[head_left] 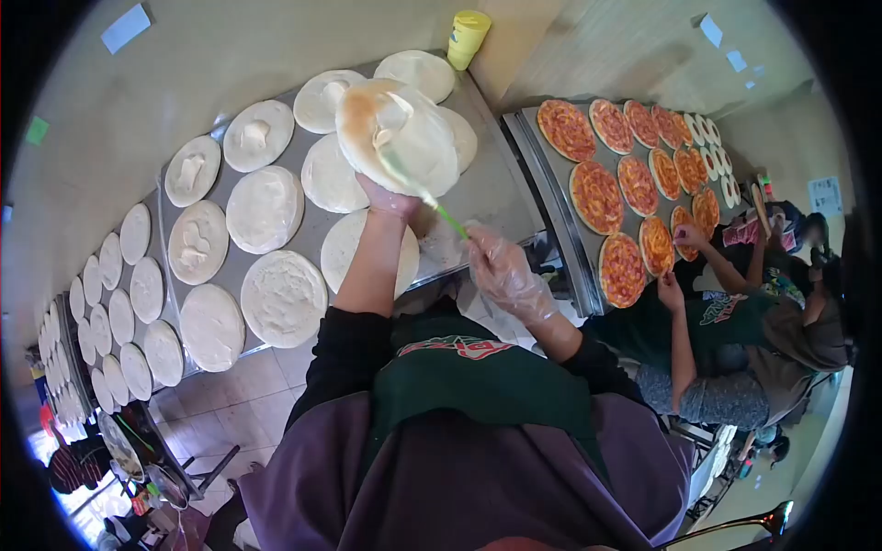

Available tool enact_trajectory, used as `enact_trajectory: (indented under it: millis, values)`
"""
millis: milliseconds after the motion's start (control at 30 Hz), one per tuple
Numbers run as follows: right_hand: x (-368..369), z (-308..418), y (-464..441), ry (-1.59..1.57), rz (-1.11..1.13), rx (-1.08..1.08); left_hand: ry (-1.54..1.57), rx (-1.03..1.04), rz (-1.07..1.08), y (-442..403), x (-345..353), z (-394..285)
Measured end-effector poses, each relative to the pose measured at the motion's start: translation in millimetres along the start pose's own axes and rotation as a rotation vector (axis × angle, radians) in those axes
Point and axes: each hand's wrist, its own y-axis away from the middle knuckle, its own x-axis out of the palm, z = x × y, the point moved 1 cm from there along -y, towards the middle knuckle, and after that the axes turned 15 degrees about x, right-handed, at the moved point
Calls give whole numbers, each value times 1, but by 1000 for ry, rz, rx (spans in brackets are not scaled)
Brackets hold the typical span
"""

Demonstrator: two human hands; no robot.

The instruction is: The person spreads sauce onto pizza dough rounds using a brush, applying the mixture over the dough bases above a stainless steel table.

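My left hand [390,197] holds up a round pizza base [427,142] from below; most of its fingers are hidden under the bread. The base has a browned patch on its left and a dollop of white cream on top. My right hand [503,274], in a thin clear plastic glove, is closed around the handle of a green spatula [446,218]. The spatula's pale head rests on the base by the cream. Below and around the held base, more pizza bases [265,209] lie on the metal table [501,197], several carrying dollops or a spread of white cream.
A yellow cup [469,39] stands at the table's far corner against the wall. On the right, another table [562,207] bears red-sauced pizzas [597,197], with co-workers' hands [691,237] over them. Further rows of bases [121,317] stretch left.
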Motion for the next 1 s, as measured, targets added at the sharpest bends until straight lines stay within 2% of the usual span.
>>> enact_trajectory:
  millis: [67, 100, 167, 200, 267, 400, 500, 533, 567, 600, 700, 733, 800, 833, 867, 1000]
  values:
    - [-2, 13, 0, -4, -22, -235, 30, -35, 84, -3, -10, 3]
    - [0, 16, -3, -22, -36, -241, 13, -33, 102, -6, -5, -5]
    - [-4, 22, -7, -43, 18, -86, 262, -174, 54, 0, 3, -18]
    - [-11, 22, -10, -38, 19, -82, 453, -211, 153, 0, 3, -20]
    - [-28, 13, -23, 54, -16, 177, 450, -213, 168, -5, 5, -22]
    - [-30, -6, -34, 168, -37, 247, 477, -243, 188, -12, 4, -26]
    - [-15, -16, -18, 251, -31, 124, 536, -186, 188, -16, 4, -19]
    - [-9, -13, -11, 186, -39, -3, 537, -183, 185, -17, -1, -14]
    - [-4, -9, -5, 121, -50, -128, 411, -129, 99, -17, -7, -8]
    - [-1, -4, -1, 122, -52, -127, 285, -77, 16, -17, -9, -4]
    - [-5, 19, 3, 18, 43, -143, 333, -164, 5, -12, -11, 2]
    - [-12, 25, 0, -11, 41, -103, 336, -166, 6, -12, -11, 1]
    - [-21, 24, -5, -40, 38, -61, 551, -210, 139, -11, -8, -5]
    - [-27, 17, -10, 23, -6, 94, 658, -231, 205, -9, -5, -9]
    - [-30, 11, -15, 86, -50, 248, 544, -178, 193, -7, -4, -12]
    - [-21, -3, -16, 157, -107, 179, 526, -194, 171, -5, 4, -13]
